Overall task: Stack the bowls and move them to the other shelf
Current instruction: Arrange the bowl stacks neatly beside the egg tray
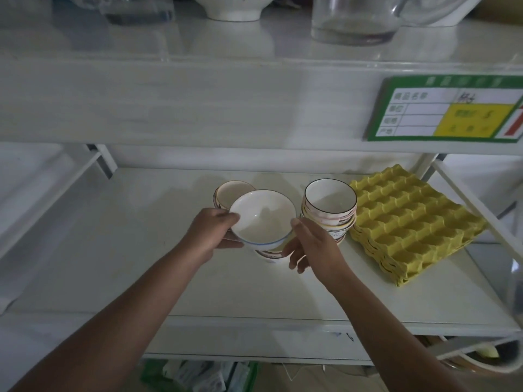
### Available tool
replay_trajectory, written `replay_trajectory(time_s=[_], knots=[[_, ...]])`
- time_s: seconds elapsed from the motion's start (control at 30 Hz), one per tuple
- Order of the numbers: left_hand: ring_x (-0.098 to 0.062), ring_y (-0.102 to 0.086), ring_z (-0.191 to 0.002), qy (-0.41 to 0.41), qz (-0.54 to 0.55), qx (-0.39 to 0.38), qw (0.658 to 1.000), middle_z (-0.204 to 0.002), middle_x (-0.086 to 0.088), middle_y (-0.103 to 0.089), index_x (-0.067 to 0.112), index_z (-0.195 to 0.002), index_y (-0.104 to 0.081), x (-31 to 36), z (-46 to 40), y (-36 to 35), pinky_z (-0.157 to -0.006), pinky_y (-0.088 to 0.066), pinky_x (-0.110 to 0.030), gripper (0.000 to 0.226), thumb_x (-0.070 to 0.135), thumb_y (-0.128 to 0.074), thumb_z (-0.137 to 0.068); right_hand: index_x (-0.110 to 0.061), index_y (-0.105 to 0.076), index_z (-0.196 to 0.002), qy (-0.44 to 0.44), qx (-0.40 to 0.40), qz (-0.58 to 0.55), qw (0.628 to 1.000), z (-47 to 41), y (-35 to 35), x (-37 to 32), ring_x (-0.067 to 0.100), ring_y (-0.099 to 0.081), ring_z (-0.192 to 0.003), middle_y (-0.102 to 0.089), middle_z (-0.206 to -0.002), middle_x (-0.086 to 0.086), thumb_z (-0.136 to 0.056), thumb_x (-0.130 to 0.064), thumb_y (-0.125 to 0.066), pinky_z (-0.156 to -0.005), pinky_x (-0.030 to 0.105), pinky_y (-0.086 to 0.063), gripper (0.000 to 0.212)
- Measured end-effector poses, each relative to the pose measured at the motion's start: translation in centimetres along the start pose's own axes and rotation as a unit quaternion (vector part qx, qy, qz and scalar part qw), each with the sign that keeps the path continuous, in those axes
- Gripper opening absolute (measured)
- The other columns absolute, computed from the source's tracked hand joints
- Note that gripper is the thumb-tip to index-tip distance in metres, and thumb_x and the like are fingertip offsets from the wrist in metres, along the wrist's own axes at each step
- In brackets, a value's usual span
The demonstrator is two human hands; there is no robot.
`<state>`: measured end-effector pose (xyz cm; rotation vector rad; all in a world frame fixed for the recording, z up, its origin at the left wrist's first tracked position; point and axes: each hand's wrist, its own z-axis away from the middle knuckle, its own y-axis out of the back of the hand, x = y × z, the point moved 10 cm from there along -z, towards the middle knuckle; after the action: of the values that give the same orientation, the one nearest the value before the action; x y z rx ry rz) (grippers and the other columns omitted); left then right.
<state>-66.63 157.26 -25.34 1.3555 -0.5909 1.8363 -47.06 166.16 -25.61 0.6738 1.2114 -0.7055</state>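
Fig.: my two hands on a bowl at the middle shelf [119,244]. My left hand [210,234] grips the white bowl w/ blue rim line [261,219] on its left side, thumb over the rim, fingers under. My right hand [312,244] touches the same bowl's right rim w/ the thumb tip; its other fingers are loosely spread and curled below, not closed on anything. The bowl sits tilted toward me, on top of another bowl [268,256] w/ a reddish pattern, mostly hidden beneath it. Just behind, toward the shelf's back edge, a brown-rimmed bowl [229,192], partly covered by the held one. Right of my hands, near the shelf's centre-right, a bowl stack [329,210], several high, top bowl dark-rimmed. Just beside the stack, at the shelf's right edge, a pile of yellow egg trays [413,222]. Upper shelf [169,43]: white bowl base [233,9], glass jug [355,21]; green price tag [447,108] on its front edge, right end.
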Motion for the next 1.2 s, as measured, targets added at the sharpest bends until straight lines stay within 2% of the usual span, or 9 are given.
replay_trajectory(time_s=[0.1, 0.2, 0.33, 0.47, 0.57, 0.73, 0.8, 0.93, 1.2], knots=[[-0.025, -0.071, -0.058, 0.008, 0.034, 0.012, 0.999, -0.088, -0.021, -0.067, -0.002, -0.096, -0.066, -0.7, -0.7, -1.4, -0.057, -0.062, -0.038, 0.015, 0.011, -0.06, -0.092, -0.008, -0.059, -0.108, 0.001, 0.027, 0.033, 0.999, -0.8, 0.5, 0.3, 0.027, -0.059, -0.055, -0.068, -0.071, 0.013, -0.105, -0.028, -0.05, -0.047, 0.029, -0.046, 0.022], [-0.036, -0.071, -0.072, 0.033, 0.072, 0.022, 0.997, -0.098, -0.028, -0.067, -0.004, -0.104, -0.065, -1.8, -1.3, -2.2, -0.062, -0.062, -0.042, 0.023, 0.015, -0.064, -0.09, -0.009, -0.059, -0.102, -0.004, 0.061, 0.069, 0.996, -1.5, 1.3, 0.5, 0.024, -0.058, -0.054, -0.065, -0.069, 0.011, -0.103, -0.022, -0.046, -0.049, 0.03, -0.047, 0.018], [-0.029, -0.07, -0.064, 0.048, 0.104, 0.025, 0.993, -0.092, -0.025, -0.064, -0.004, -0.111, -0.062, -2.8, -1.9, -2.6, -0.061, -0.062, -0.038, 0.029, 0.017, -0.064, -0.091, -0.003, -0.061, -0.095, -0.017, 0.079, 0.114, 0.99, -2.1, 1.7, 1.2, 0.021, -0.06, -0.051, -0.067, -0.068, 0.013, -0.103, -0.022, -0.043, -0.048, 0.028, -0.049, 0.027], [-0.031, -0.07, -0.072, 0.044, 0.099, 0.028, 0.994, -0.093, -0.023, -0.066, -0.003, -0.112, -0.063, -3.3, -2.0, -2.8, -0.062, -0.062, -0.036, 0.026, 0.015, -0.061, -0.092, 0.008, -0.06, -0.096, -0.032, 0.092, 0.108, 0.989, -2.2, 1.5, 2.3, 0.021, -0.058, -0.048, -0.068, -0.071, 0.02, -0.104, -0.021, -0.043, -0.045, 0.024, -0.049, 0.034], [-0.032, -0.07, -0.082, 0.027, 0.075, 0.05, 0.996, -0.102, -0.024, -0.068, -0.001, -0.108, -0.066, -3.7, -2.3, -2.3, -0.063, -0.062, -0.038, 0.025, 0.016, -0.064, -0.091, 0.004, -0.059, -0.094, -0.034, 0.102, 0.121, 0.987, -2.1, 1.4, 2.7, 0.018, -0.056, -0.045, -0.066, -0.07, 0.016, -0.105, -0.021, -0.044, -0.042, 0.019, -0.047, 0.031], [-0.029, -0.071, -0.081, 0.023, 0.06, 0.069, 0.996, -0.095, -0.018, -0.071, 0.002, -0.101, -0.07, -4.4, -2.4, -2.0, -0.075, -0.06, -0.045, 0.019, 0.017, -0.065, -0.089, -0.007, -0.056, -0.09, -0.029, 0.11, 0.143, 0.983, -2.3, 1.5, 3.0, 0.017, -0.055, -0.047, -0.066, -0.07, 0.013, -0.106, -0.021, -0.042, -0.04, 0.015, -0.044, 0.025], [-0.026, -0.071, -0.077, 0.02, 0.052, 0.075, 0.996, -0.092, -0.016, -0.071, 0.006, -0.098, -0.07, -4.3, -2.5, -2.0, -0.073, -0.061, -0.043, 0.015, 0.017, -0.065, -0.089, -0.005, -0.058, -0.092, -0.029, 0.115, 0.155, 0.981, -2.4, 1.6, 3.1, 0.015, -0.055, -0.046, -0.066, -0.069, 0.013, -0.106, -0.022, -0.041, -0.039, 0.014, -0.043, 0.027], [-0.019, -0.069, -0.071, 0.012, 0.044, 0.08, 0.996, -0.088, -0.012, -0.07, 0.01, -0.098, -0.069, -4.2, -2.7, -1.9, -0.055, -0.06, -0.028, 0.013, 0.018, -0.064, -0.09, -0.002, -0.06, -0.097, -0.031, 0.121, 0.172, 0.977, -2.6, 1.7, 3.2, 0.013, -0.053, -0.046, -0.064, -0.068, 0.011, -0.107, -0.026, -0.04, -0.038, 0.013, -0.04, 0.033], [-0.018, -0.068, -0.078, -0.009, 0.036, 0.078, 0.996, -0.096, -0.009, -0.07, 0.011, -0.102, -0.07, -4.4, -2.8, -1.8, -0.06, -0.06, -0.03, 0.017, 0.022, -0.064, -0.09, 0.004, -0.062, -0.101, -0.047, 0.125, 0.169, 0.977, -2.6, 1.8, 3.5, 0.011, -0.053, -0.045, -0.064, -0.066, 0.007, -0.108, -0.027, -0.038, -0.038, 0.013, -0.041, 0.039]])
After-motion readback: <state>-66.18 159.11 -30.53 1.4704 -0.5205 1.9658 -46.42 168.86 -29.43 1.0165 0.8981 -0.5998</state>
